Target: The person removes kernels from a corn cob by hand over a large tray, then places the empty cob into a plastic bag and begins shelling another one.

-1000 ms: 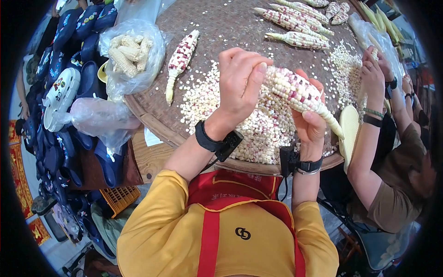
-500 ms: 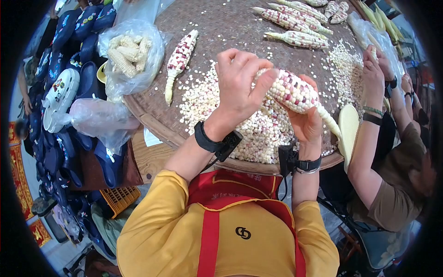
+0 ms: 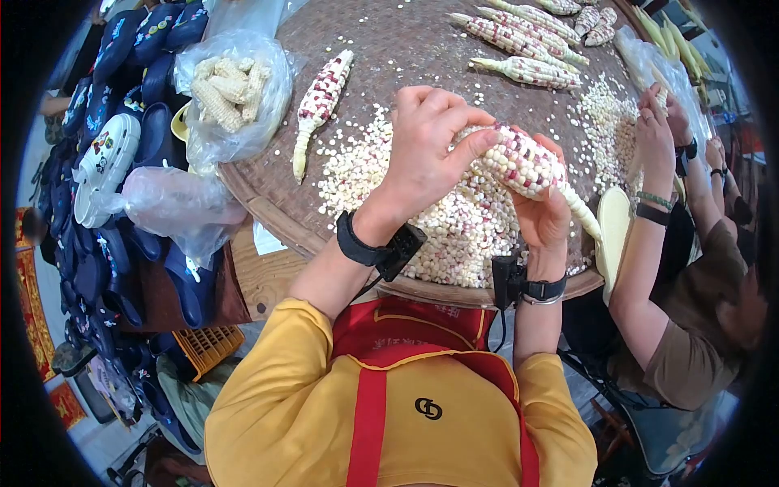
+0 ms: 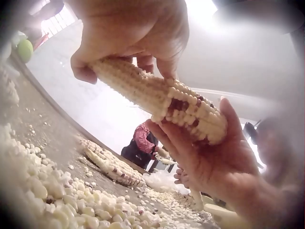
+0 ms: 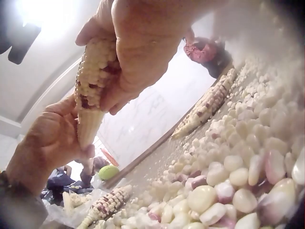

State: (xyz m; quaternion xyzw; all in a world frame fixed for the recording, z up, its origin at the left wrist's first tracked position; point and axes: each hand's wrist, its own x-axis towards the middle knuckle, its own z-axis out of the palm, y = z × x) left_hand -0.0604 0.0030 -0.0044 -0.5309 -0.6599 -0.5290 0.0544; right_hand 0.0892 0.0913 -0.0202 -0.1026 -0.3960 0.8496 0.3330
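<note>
White-and-purple cob (image 3: 526,166) held above the pile (image 3: 458,235), left hand (image 3: 426,150) gripping its stripped end, right hand (image 3: 545,219) the kernelled end; left thumb has advanced along it since a second ago, so shelling looks partway.

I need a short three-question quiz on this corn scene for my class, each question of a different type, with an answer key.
1. True or false: the left hand and the right hand hold two separate ears.
2. Which hand is nearer the stalk of the held corn cob? a) left b) right c) both equally
3. Fill in: loose ___ lie heaped on the brown tray beneath the hands.

Key: 1. False, both hold the same corn cob; 2. b; 3. kernels.
</note>
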